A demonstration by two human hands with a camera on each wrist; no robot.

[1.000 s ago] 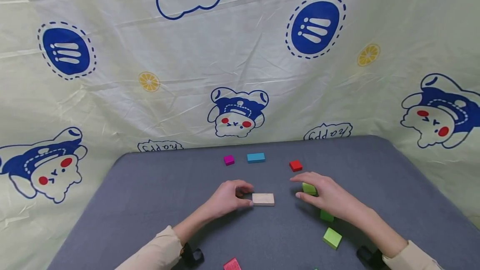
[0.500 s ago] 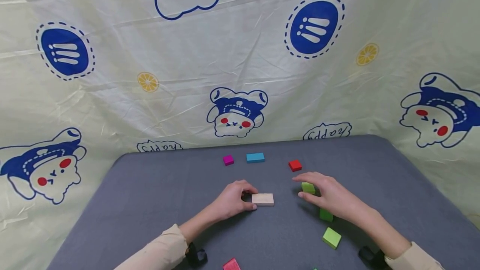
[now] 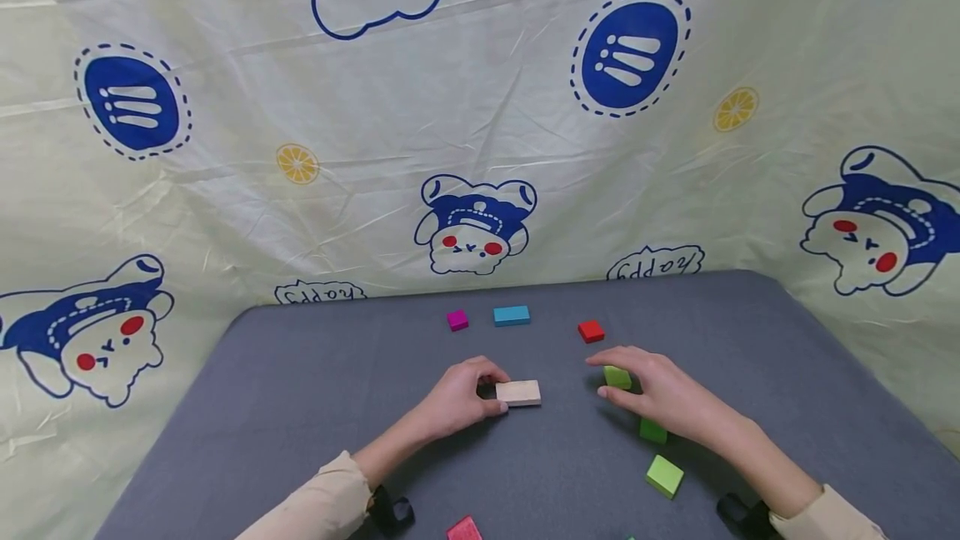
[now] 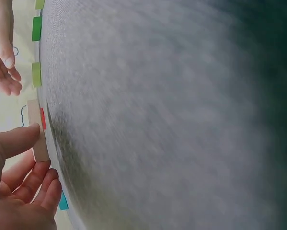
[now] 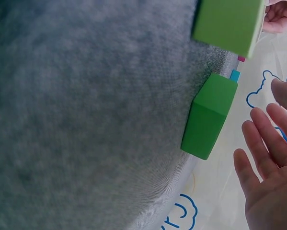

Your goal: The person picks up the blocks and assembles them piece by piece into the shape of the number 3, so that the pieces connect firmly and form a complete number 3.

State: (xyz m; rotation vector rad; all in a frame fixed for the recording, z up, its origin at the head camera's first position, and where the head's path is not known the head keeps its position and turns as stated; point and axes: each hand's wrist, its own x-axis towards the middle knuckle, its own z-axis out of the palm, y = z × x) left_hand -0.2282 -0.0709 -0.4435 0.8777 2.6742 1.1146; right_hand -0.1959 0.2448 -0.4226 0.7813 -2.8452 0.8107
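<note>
In the head view my left hand [image 3: 463, 394] pinches the left end of a pale wooden block [image 3: 519, 393] between thumb and fingers. The left wrist view shows the thumb on one face of that wooden block [image 4: 37, 115], and the fingertips at its lower end. My right hand [image 3: 663, 390] hovers to the right, thumb and fingers spread apart with nothing between them. Below it, partly covered, are a light green block [image 3: 617, 377] and a darker green block [image 3: 653, 431]. The right wrist view shows straight fingers of the right hand [image 5: 272, 163] apart from the dark green block [image 5: 211, 115].
Along the back of the grey table [image 3: 315, 382] lie a magenta block [image 3: 457, 321], a blue block [image 3: 512, 316] and a red block [image 3: 591, 331]. Another light green block [image 3: 664, 476] is near the right forearm; a pink block [image 3: 464, 529] lies at the front. A printed curtain [image 3: 360, 107] hangs behind.
My left hand has reached right, closed on the wooden block's left end, then shifted slightly left and back with it. The right hand has barely moved.
</note>
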